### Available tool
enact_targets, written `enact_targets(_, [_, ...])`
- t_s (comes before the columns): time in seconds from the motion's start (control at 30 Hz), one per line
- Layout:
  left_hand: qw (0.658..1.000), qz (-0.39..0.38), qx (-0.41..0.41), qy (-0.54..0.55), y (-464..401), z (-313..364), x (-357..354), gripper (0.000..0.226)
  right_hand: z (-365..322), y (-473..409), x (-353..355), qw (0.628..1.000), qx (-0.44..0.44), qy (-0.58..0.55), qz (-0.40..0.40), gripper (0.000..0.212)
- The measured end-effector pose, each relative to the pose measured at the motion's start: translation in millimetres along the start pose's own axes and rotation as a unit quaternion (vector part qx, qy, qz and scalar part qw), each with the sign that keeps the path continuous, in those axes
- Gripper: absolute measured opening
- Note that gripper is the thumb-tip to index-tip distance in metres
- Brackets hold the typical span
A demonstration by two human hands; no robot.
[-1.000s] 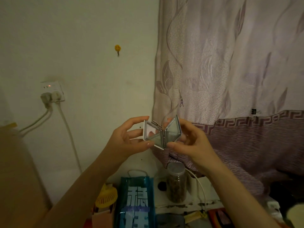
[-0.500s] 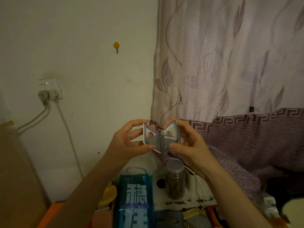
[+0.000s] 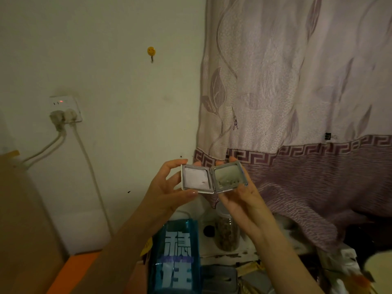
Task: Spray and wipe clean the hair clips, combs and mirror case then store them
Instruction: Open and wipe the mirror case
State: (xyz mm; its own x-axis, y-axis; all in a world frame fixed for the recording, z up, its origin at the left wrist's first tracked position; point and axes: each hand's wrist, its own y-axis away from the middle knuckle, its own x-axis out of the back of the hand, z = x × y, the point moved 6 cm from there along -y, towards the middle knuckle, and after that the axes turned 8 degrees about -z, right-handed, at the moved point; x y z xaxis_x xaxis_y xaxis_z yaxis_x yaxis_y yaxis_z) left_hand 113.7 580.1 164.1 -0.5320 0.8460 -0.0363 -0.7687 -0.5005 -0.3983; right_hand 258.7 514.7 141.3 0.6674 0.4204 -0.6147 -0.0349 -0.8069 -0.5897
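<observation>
The step in hand appears to be inspection of the mirror case (image 3: 213, 177), held open in the centre of the frame, in front of the wall and the lower edge of the curtain (image 3: 297, 85). No spray bottle or cloth is visible, so whether the case has already been sprayed or wiped cannot be determined.

The left hand (image 3: 169, 187) is clamped on the left panel: thumb under the lower edge, fingers curled behind the top edge. The right hand (image 3: 239, 194) is clamped on the right panel: the panel rests on the palm side, with fingertips showing above its top edge.

Condition of the case: square, silver-framed, two panels joined by a central hinge and spread almost flat toward the camera. The left panel shows a pale pinkish surface with a small dark mark near its lower right corner. The right panel shows a greenish reflection with a row of specks along its lower edge (dirt or reflection, cannot tell).

The next move probably calls for one hand to keep the case steady while the other is freed to fetch a cloth or spray. If the case is judged clean, the panels must be folded together before storage.
</observation>
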Motion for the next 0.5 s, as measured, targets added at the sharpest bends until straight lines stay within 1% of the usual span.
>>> enact_targets(0.1, [1.000,0.012,0.006,0.002,7.0,-9.0,2.6,0.062,10.5,4.0,6.5,1.000,-0.006,-0.016,0.021,0.076])
enact_targets(0.23, [0.999,0.028,0.020,0.005,19.8,-20.9,8.7,0.061,21.6,14.7,14.2,0.998,-0.030,0.018,0.056,0.099])
enact_targets(0.33, [0.998,0.045,0.037,0.016,30.5,-34.1,16.2,0.060,31.6,28.8,19.2,0.993,-0.064,0.062,0.083,0.106])
enact_targets(0.4, [0.997,0.057,0.047,0.018,39.7,-44.2,22.0,0.059,40.9,41.6,23.9,0.984,-0.099,0.114,0.097,0.100])
enact_targets(0.47, [0.996,0.067,0.060,0.024,51.5,-55.8,27.5,0.059,51.8,57.7,31.5,0.966,-0.133,0.188,0.115,0.079])
enact_targets(0.5, [0.995,0.071,0.069,0.027,57.7,-62.1,29.8,0.060,58.5,67.3,36.8,0.954,-0.152,0.225,0.124,0.073])
